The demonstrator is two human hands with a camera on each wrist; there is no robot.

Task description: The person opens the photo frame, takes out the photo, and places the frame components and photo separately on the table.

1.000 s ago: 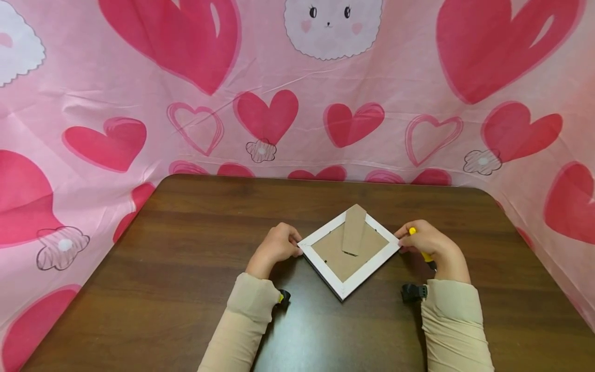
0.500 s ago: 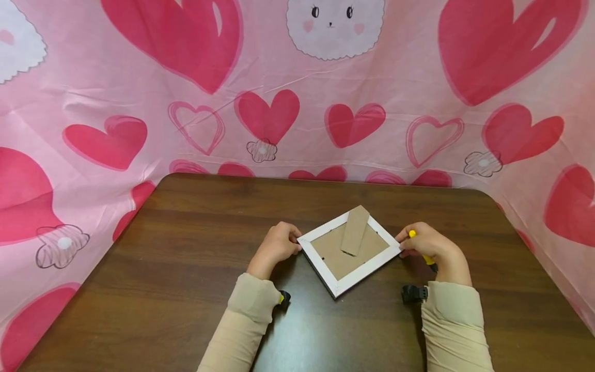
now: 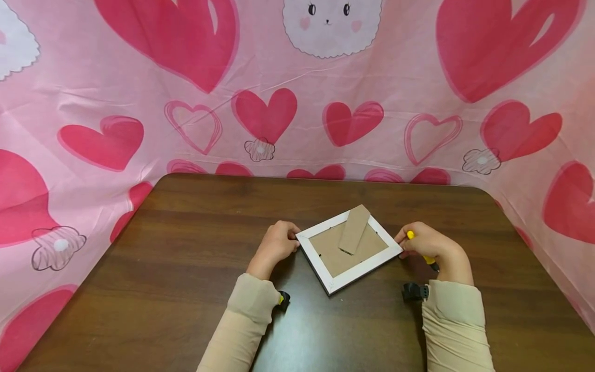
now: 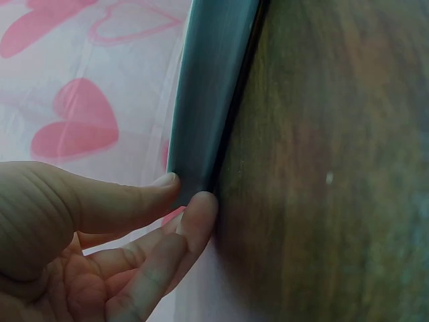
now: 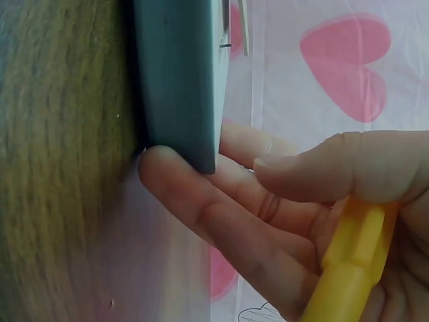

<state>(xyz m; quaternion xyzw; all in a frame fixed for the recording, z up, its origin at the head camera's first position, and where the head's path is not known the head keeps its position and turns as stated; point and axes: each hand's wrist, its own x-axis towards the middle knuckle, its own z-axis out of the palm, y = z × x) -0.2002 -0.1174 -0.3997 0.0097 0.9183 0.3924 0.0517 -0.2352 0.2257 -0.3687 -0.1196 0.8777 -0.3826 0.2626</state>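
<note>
A white picture frame (image 3: pixel 364 269) lies back side up on the table, turned at an angle, with a brown backing board (image 3: pixel 332 253) and a cardboard stand leg (image 3: pixel 355 230). My left hand (image 3: pixel 277 242) pinches its left corner; in the left wrist view, thumb and index finger meet the end of the frame's side (image 4: pixel 208 87). At the opposite corner, the fingers of my right hand (image 3: pixel 425 243) touch the frame's side (image 5: pixel 181 87), the thumb standing off it. That hand also holds a yellow tool (image 5: pixel 352 261) with a black end against the palm; its tip is hidden.
The dark brown wooden table (image 3: pixel 186 289) has rounded far corners. Behind it and along the sides hangs a pink cloth (image 3: pixel 311 88) printed with hearts. Black straps with small devices (image 3: pixel 415 292) sit at both wrists, close over the tabletop.
Between both hands the picture frame has turned a little clockwise: its near corner has swung left, its left corner away from me and its right corner nearer. The hands have barely moved.
</note>
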